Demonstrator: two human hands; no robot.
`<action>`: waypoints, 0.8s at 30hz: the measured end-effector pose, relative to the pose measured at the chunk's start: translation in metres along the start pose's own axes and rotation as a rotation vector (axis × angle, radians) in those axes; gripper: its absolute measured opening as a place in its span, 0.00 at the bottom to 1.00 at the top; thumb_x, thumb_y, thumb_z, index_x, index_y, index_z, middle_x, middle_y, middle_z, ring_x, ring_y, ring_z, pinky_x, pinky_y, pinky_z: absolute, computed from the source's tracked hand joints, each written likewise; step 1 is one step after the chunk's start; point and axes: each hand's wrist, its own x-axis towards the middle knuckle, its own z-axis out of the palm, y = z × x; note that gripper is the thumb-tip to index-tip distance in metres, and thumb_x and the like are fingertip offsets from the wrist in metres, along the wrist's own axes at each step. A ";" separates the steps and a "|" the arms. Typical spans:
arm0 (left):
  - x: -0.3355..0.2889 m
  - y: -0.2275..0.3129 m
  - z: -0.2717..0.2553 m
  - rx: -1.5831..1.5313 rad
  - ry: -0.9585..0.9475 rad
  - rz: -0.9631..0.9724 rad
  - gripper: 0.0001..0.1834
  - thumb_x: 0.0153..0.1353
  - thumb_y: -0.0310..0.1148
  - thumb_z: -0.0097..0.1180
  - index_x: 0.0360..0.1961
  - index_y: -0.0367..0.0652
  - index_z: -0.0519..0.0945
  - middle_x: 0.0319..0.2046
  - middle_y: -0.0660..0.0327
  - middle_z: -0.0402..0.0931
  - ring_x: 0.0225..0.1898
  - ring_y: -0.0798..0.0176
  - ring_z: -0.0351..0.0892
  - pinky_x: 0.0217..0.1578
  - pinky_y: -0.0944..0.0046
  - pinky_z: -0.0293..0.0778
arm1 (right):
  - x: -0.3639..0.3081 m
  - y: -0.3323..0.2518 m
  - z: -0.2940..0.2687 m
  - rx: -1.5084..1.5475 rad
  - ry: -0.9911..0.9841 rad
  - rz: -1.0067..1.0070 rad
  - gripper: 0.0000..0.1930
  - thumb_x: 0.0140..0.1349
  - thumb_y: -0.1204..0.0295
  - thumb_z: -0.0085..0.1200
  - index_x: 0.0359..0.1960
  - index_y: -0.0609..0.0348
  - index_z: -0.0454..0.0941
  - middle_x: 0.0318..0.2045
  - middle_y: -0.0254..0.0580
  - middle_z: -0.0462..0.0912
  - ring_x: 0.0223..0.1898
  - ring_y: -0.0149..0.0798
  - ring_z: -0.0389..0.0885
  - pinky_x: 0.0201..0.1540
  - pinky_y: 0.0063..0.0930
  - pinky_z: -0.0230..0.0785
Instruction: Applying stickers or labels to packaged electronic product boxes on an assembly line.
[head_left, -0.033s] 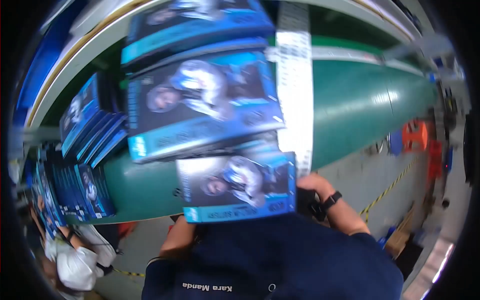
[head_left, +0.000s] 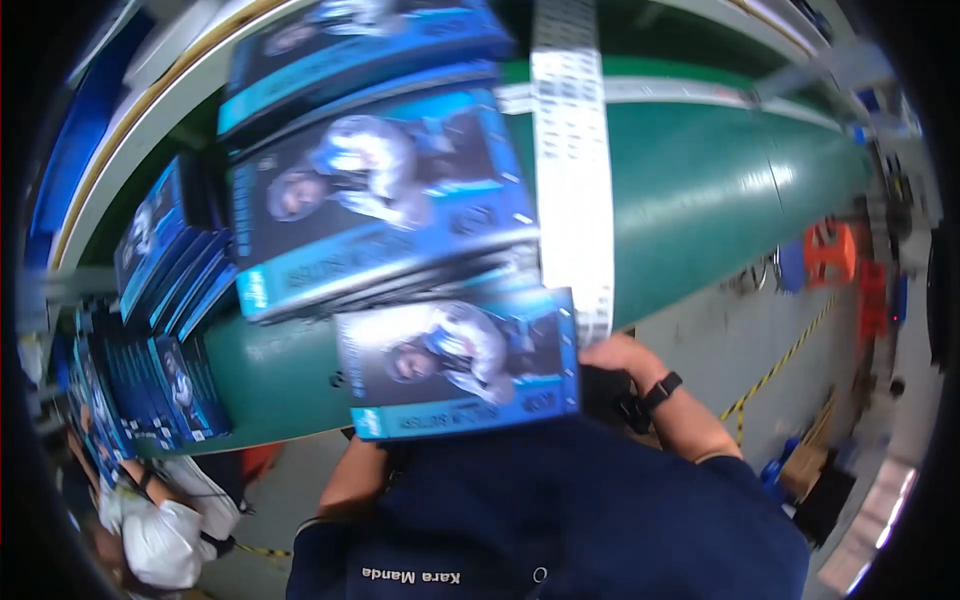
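Observation:
A flat box, dark grey and blue with a printed figure in white, is in front of my chest at the green table's near edge. The curled fingers of my right hand close at its right edge, beside the lower end of a long white strip with rows of small dark marks. My left forearm reaches up behind the box, which hides my left hand. Just beyond lies a stack of matching boxes, with another stack behind it.
The green table extends to the right. On its left are leaning boxes and upright rows of boxes. A co-worker in white is at lower left. Orange and red stools stand on the floor at right.
The held box, my right hand, the nearby stacks and the white strip appear slightly farther left in the picture. My right hand stays at the box's edge.

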 end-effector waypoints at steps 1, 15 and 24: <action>-0.001 0.003 -0.005 0.011 0.001 0.013 0.29 0.64 0.44 0.58 0.66 0.51 0.71 0.64 0.49 0.69 0.67 0.45 0.65 0.66 0.52 0.59 | 0.006 0.015 0.008 0.060 0.068 -0.202 0.22 0.62 0.65 0.64 0.55 0.61 0.78 0.52 0.42 0.83 0.53 0.36 0.79 0.59 0.32 0.69; -0.034 0.182 -0.045 -0.038 0.621 0.814 0.20 0.52 0.23 0.65 0.48 0.46 0.83 0.45 0.58 0.77 0.44 0.54 0.79 0.44 0.59 0.76 | -0.071 0.027 0.032 0.455 0.354 -0.673 0.16 0.68 0.75 0.55 0.55 0.67 0.74 0.43 0.36 0.84 0.45 0.26 0.81 0.51 0.25 0.73; -0.042 0.270 -0.091 0.326 0.936 0.877 0.41 0.40 0.31 0.75 0.60 0.47 0.74 0.61 0.53 0.69 0.63 0.45 0.67 0.62 0.47 0.62 | -0.133 -0.011 0.037 0.436 0.544 -0.949 0.41 0.62 0.83 0.56 0.75 0.51 0.51 0.44 0.38 0.83 0.42 0.25 0.78 0.51 0.24 0.70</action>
